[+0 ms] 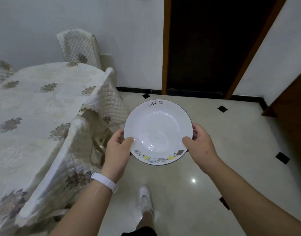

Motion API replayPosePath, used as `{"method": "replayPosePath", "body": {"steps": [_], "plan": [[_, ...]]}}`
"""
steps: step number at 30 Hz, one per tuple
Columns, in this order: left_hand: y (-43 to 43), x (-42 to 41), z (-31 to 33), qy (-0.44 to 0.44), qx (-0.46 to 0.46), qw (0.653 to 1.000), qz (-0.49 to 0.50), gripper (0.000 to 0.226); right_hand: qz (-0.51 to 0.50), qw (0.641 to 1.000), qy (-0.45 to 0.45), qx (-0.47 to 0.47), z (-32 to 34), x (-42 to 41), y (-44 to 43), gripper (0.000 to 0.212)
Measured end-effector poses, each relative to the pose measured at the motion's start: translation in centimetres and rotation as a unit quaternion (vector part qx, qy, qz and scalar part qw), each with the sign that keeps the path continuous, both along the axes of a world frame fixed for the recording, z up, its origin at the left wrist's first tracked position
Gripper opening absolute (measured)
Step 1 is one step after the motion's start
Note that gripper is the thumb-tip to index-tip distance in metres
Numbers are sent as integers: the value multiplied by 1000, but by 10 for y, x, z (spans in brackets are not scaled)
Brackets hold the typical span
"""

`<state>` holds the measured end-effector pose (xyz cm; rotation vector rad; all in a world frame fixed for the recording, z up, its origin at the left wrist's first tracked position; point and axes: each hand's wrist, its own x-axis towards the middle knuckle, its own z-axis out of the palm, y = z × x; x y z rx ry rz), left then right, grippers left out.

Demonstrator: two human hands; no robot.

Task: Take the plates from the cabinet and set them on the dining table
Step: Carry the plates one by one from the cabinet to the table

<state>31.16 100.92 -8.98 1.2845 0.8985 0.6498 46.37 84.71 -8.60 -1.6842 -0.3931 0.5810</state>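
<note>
Two hands are locked onto one plate (157, 132). The left hand (118, 150) is clamped on the near-left rim and the right hand (201, 147) on the near-right rim, with thumbs laid over the top and fingers curled beneath. The plate is held level between them, out over the tiled floor (214, 167), so it is judged to be in transit and not yet set down. It is white and dark-edged, with "Life" lettered at the far rim and little cartoon figures printed along the near one.

The dining table (35, 103), draped in a quilted floral cloth, is seen off to the left of the left hand. A covered chair back (104, 97) is found just beyond and left of that hand, between it and the tabletop. A white wristband (104, 182) is worn on the left wrist.

For this step to be done well, the plate should be swung leftward, lifted clear of the chair back, kept flat, and lowered onto the cloth well inside the table edge. The two-sided grip ought to be loosened only once the base is felt fully seated, since a glazed rim like this is judged slippery.
</note>
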Motion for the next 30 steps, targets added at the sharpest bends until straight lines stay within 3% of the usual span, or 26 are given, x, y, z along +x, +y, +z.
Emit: {"method": "replayPosePath", "body": {"steps": [12, 30], "plan": [[180, 125, -4, -26, -37, 996, -71, 31, -57, 996, -54, -38, 21, 102, 162, 44], [337, 229, -6, 1, -21, 1000, 5, 31, 4, 999, -33, -21, -4, 234, 339, 39]]}}
